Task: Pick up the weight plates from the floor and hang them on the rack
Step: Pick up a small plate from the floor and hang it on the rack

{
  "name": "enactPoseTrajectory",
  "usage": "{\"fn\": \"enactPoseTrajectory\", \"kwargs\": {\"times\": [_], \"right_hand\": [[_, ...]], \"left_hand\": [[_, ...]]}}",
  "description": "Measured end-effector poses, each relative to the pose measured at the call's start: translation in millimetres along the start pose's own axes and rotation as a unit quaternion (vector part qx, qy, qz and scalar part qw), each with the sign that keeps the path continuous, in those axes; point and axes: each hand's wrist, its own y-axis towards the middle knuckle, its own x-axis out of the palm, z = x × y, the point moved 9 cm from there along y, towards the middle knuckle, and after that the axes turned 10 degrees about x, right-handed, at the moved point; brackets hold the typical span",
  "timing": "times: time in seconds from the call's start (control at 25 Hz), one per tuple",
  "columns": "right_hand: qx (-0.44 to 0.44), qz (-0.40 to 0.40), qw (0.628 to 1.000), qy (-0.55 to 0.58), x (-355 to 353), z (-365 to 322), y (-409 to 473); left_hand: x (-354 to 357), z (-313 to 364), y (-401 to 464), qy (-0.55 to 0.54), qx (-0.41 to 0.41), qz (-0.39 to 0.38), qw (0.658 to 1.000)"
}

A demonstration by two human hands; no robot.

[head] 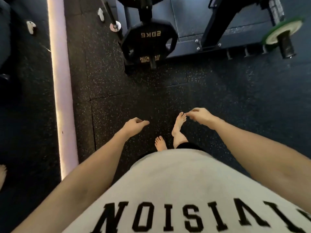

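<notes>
At the floor's far edge, a black 20 kg weight plate (149, 43) already hangs on the rack (145, 7). Both hands, left (135, 126) and right (199, 115), hang loosely curled and hold nothing. Such a plate is likely heavy and rigid; grip its rim cut-outs two-handed.

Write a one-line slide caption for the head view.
Both hands, left hand and right hand, hang empty above the floor, facing the racked 20 kg plate.

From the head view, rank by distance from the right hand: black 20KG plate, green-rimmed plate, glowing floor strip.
From the right hand:
1. Black 20KG plate, ahead and left, hung on rack.
2. Green-rimmed plate, far right, on bar.
3. Glowing floor strip, far left.
</notes>
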Motion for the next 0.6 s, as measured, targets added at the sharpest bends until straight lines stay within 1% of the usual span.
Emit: {"fn": "enactPoseTrajectory", "kwargs": {"times": [0.08,0.2,0.24,0.32,0.44,0.6], "right_hand": [[0.026,-0.024,0.999,-0.005,28.3,40.0,-4.2],[0.066,-0.056,0.996,-0.017,55.2,86.2,-15.6],[0.074,-0.059,0.995,-0.017,58.0,96.4,-20.3],[0.082,-0.037,0.996,0.015,50.3,116.3,-24.5],[0.091,0.0,0.99,0.11,24.2,145.0,-40.0],[0.105,0.043,0.971,0.211,-19.3,202.4,-56.2]], "left_hand": [[32.3,-21.5,-11.6,0.019,-0.018,-0.04,0.999],[70.7,-45.5,-24.3,0.07,-0.044,-0.119,0.989],[77.4,-47.9,-26.4,0.084,-0.046,-0.136,0.986],[84.9,-42.3,-25.4,0.108,-0.046,-0.152,0.981],[94.7,-3.7,-17.5,0.15,-0.027,-0.17,0.974],[127.7,79.1,-1.5,0.19,0.039,-0.181,0.964]]}}
